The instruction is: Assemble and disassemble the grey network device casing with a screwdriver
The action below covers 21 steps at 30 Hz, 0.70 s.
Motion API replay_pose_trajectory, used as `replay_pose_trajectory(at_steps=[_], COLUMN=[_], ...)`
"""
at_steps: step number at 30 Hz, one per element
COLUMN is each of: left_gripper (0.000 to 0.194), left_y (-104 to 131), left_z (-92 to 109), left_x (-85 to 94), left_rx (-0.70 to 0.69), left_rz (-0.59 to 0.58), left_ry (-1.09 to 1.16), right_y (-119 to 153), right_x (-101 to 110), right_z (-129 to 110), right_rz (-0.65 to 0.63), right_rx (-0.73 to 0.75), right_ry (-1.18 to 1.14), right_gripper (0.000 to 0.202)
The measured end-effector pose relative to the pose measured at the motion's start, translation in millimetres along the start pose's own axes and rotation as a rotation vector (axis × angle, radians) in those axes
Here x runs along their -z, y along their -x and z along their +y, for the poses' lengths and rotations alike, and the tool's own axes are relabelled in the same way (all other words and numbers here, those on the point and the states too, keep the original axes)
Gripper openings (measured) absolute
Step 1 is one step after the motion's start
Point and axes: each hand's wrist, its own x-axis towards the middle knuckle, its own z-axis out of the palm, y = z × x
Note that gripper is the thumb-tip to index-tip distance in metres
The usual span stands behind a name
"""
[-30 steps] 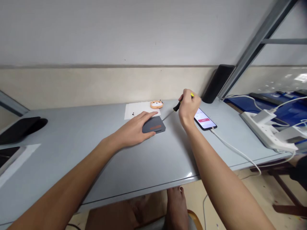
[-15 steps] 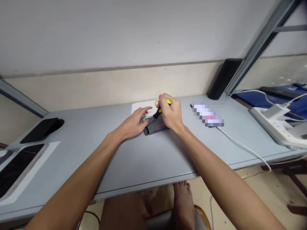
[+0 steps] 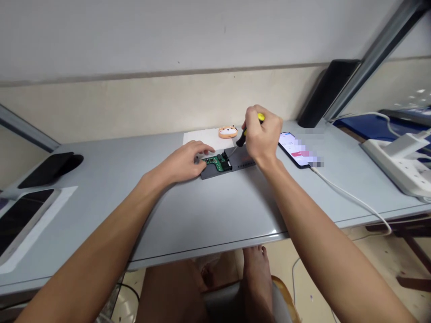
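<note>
On the desk lies a dark grey slotted casing point(image 3: 240, 158), its left part opened to show a green circuit board point(image 3: 215, 162) on a grey tray. My left hand point(image 3: 186, 162) grips the tray's left end, thumb at the near side and the forefinger stretched out above the far side. In my right hand point(image 3: 263, 134) is a screwdriver point(image 3: 241, 139) with a black and yellow handle, tilted so that its shaft points down-left. The tip comes down at the seam between board and casing; whether it touches is hard to see.
White paper point(image 3: 198, 138) and an orange animal-faced case point(image 3: 228, 131) lie behind the casing. A phone point(image 3: 292, 150) on a white cable is to the right, near a power strip point(image 3: 397, 166) and a black cylinder point(image 3: 328, 94). A tablet point(image 3: 25, 222) and black pouch point(image 3: 47, 170) are left.
The grey casing has come apart from its left end and slid right, uncovering the green board. My right hand has moved right and up with the screwdriver; the camera view has shifted slightly.
</note>
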Motion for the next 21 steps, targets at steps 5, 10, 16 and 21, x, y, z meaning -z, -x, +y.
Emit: replay_pose_trajectory(at_steps=[5,10,16,21], left_gripper=[0.049,0.051,0.044,0.049], left_y=[0,-1,-1,3], left_z=[0,-8,-9,3], left_x=[1.4,-2.2,-3.3,-3.7], left_rx=[0.034,0.060,0.005,-0.038], left_rz=[-0.022,-0.015,0.010,-0.013], left_ry=[0.057,0.155,0.160,0.185], right_y=[-3,-5,-6,0], right_x=[2,-1,-4,-5], right_z=[3,12,19,13], right_rz=[0.042,0.092,0.006,-0.026], right_rx=[0.023,0.150,0.202,0.206], right_ry=[0.034,0.079,0.094,0.109], right_gripper=[0.042,0.042,0.043,0.043])
